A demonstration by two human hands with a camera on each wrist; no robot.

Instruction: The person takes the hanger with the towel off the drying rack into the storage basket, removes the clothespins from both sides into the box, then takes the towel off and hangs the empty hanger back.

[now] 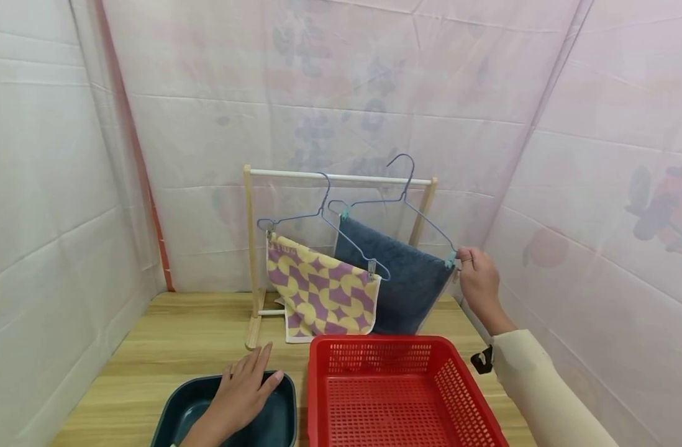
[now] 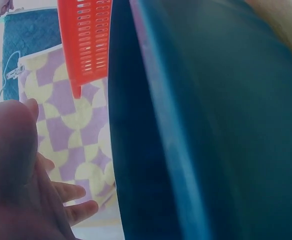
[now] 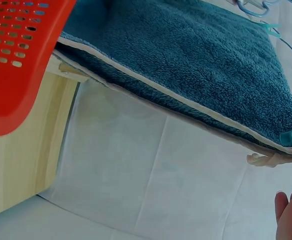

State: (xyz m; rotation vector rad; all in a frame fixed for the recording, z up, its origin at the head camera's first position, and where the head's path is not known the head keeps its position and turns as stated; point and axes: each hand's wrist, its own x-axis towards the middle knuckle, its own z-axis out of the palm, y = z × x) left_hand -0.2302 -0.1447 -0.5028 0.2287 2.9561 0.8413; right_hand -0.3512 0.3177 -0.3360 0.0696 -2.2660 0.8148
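My right hand (image 1: 479, 280) pinches the right end of a blue wire hanger (image 1: 427, 218), just beside a teal clip (image 1: 450, 259). From that hanger a dark blue towel (image 3: 201, 65) hangs folded, tilted down to the right; the hanger's hook rises above the rail. In front and to the left, a yellow and purple towel (image 1: 318, 292) is clipped to a second hanger (image 1: 296, 216), whose hook reaches the rail. Fingers spread, my left hand (image 1: 237, 392) is over a dark teal basin (image 1: 170, 415) and holds nothing.
A small drying rack (image 1: 251, 248) with wooden posts and a white rail (image 1: 287, 174) stands at the back of the wooden table (image 1: 134, 360). The red perforated basket (image 1: 313, 385) sits in front of it, right of the basin. Pale curtains (image 1: 207, 124) enclose the table.
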